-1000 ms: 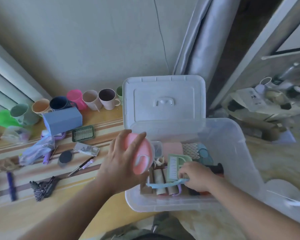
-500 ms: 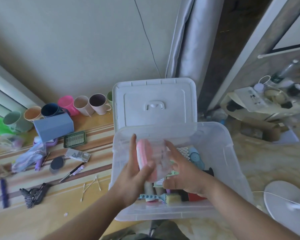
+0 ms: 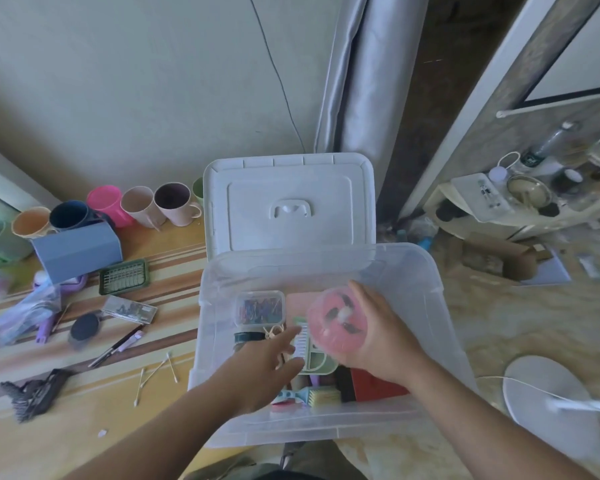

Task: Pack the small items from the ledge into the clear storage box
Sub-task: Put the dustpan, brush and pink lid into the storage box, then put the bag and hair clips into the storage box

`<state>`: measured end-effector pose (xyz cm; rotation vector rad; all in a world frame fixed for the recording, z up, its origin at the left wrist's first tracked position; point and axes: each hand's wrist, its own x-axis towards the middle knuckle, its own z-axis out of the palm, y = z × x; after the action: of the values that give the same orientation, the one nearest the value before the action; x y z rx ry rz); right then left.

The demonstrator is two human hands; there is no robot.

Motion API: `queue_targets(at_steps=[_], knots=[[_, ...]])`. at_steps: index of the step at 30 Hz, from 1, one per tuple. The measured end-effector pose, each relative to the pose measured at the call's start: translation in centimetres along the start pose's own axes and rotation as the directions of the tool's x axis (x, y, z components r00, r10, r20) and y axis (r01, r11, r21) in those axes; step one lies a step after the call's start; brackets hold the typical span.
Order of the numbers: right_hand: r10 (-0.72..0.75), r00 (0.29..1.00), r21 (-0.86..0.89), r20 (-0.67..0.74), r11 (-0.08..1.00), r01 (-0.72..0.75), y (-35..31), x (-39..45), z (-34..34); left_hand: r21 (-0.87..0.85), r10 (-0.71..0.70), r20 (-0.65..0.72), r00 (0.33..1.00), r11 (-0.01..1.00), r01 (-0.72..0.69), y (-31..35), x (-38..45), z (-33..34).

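Observation:
The clear storage box (image 3: 426, 292) stands open in front of me, its white lid (image 3: 288, 202) leaning up behind it. My right hand (image 3: 381, 337) grips a round pink container (image 3: 336, 322) with a clear top, held over the box's middle. My left hand (image 3: 264, 365) hovers above the box's left part with fingers loosely spread, holding nothing. Inside lie a small clear case of coloured pins (image 3: 260, 308), a green comb tray (image 3: 312, 355), a red box (image 3: 374, 384) and other small items.
On the striped wooden ledge (image 3: 174, 271) to the left sit a row of mugs (image 3: 174, 204), a blue box (image 3: 78, 251), a green grid tray (image 3: 123, 277), a clear flat case (image 3: 129, 309), a pen (image 3: 116, 345), cotton swabs (image 3: 155, 372) and black clips (image 3: 33, 393). A white fan base (image 3: 548, 389) stands at right.
The pink container has passed from my left hand to my right hand and now faces up over the box. My left hand has let go and drawn back left.

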<state>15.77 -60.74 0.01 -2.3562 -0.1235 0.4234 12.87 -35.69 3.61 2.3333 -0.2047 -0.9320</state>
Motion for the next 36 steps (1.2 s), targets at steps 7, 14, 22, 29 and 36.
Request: queue_targets(at_steps=[7,14,22,29,36], knots=[[0.259,0.949,-0.424,-0.183,0.850,-0.313,6.4,3.7,0.7,0.613,0.175,-0.216,0.961,0.790,-0.007,-5.6,0.7,0.0],[0.350,0.914,-0.459,-0.205,0.791,-0.406,5.9,4.9,2.5,0.711,0.250,-0.217,0.944,0.703,-0.022,-6.7,0.2,0.5],[0.369,0.914,-0.466,-0.171,0.787,-0.405,5.2,4.4,2.2,0.699,0.343,-0.243,0.908,0.711,-0.082,-7.2,0.1,0.6],[-0.011,0.989,-0.305,-0.148,0.952,-0.035,-0.3,3.3,3.2,0.626,0.293,-0.408,0.865,0.779,0.032,-7.8,-0.8,-0.3],[-0.450,0.893,-0.231,-0.020,0.871,0.434,-13.2,4.8,9.4,0.332,0.112,-0.631,0.768,0.933,0.136,-16.2,-3.4,-6.5]])
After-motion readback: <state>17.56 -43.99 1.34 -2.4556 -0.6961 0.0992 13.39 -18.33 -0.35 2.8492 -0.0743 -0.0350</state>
